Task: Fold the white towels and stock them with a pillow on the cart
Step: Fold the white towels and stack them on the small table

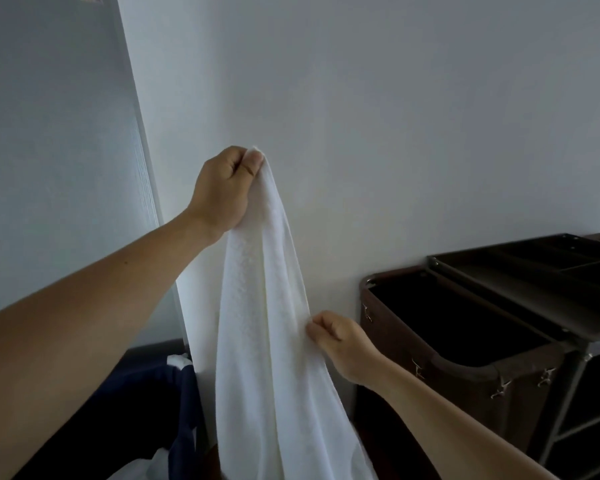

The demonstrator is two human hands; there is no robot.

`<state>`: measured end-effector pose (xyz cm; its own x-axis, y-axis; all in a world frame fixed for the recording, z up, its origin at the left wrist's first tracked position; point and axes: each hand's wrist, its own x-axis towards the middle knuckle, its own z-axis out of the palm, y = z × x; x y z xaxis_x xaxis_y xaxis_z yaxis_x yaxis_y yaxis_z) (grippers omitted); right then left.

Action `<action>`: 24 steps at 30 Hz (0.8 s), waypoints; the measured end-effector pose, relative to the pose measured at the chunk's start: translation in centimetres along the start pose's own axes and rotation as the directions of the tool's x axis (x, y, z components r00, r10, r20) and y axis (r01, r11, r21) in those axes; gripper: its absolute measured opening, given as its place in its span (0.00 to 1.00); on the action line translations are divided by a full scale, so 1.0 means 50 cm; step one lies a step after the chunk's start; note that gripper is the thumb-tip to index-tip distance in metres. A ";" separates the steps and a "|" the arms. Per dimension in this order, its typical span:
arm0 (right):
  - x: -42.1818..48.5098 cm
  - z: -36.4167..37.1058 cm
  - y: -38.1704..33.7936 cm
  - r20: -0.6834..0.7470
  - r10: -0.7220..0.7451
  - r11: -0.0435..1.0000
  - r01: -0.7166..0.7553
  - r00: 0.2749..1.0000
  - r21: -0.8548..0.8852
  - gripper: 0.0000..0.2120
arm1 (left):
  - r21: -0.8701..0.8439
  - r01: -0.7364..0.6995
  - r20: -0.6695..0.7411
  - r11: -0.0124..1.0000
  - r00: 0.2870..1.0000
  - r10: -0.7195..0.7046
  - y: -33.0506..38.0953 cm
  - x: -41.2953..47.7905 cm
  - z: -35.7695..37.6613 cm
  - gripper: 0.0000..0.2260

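Pinching the top corner of a white towel (pixel 264 323) between thumb and curled fingers, the left grip (pixel 222 192) holds the cloth high against a pale wall (pixel 395 116). The right grip (pixel 340 341), lower and to its right, nips the towel's right-hand edge between thumb and forefinger. Between and below the two grips the towel hangs in a narrow, bunched column, unfolded, its lower end running out of view.

The likeliest trouble, judging from this hold, lies in that bunching. If the right grip has not found the true edge or the matching corner, the towel may open crooked and the first fold come out skewed. Both holds are small pinches on terry cloth, so a sharp shake could pull it free of either. The unseen lower end may drag on the floor or catch on what stands under the left grip.

Close to the right of the right grip stands the housekeeping cart (pixel 589 393). Its brown linen bag (pixel 395 341) gapes open, and nothing can be made out in its dark inside. Beyond the bag, the cart's divided top tray (pixel 551 258) shows dark compartments with no contents discernible. Below the left grip a dark blue bin (pixel 184 393) shows white fabric (pixel 175 362) at its rim. No pillow is in view, and no folded towel shows on the cart.
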<state>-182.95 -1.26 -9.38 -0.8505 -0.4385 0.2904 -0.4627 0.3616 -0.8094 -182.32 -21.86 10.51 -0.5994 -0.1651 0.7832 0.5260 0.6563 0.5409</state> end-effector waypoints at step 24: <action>-0.050 0.004 0.063 -0.093 -0.182 0.976 0.169 0.979 -0.136 0.20 | 0.048 0.139 0.050 0.989 0.989 -0.142 -0.038 0.009 -0.032 0.22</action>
<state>-182.21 0.82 -12.74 -0.7715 -0.4188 0.4790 -0.6292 0.3905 -0.6720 -182.62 -24.37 10.30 -0.6975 -0.2193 0.6822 0.4077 0.6614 0.6295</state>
